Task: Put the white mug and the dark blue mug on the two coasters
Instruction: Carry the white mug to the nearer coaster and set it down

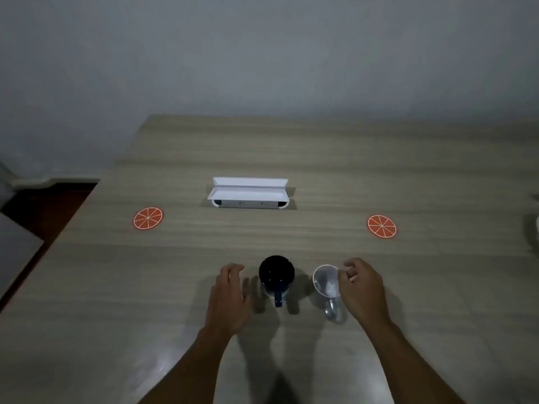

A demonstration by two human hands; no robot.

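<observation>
The dark blue mug (276, 275) stands upright on the wooden table near its front edge, handle pointing toward me. The white mug (326, 282) stands just to its right, handle also toward me. My left hand (229, 295) hovers a little left of the dark blue mug, fingers curled and apart, not touching it. My right hand (360, 290) is at the white mug's right side, fingertips at its rim; whether it grips the mug is unclear. Two orange-slice coasters lie further back, with nothing on them: one at the left (148, 218), one at the right (381, 226).
An open white box (248, 196) lies at the table's (291, 158) centre, between and behind the coasters. The table's left edge drops to a dark floor (43, 208). A pale object (535, 228) is cut off at the right edge.
</observation>
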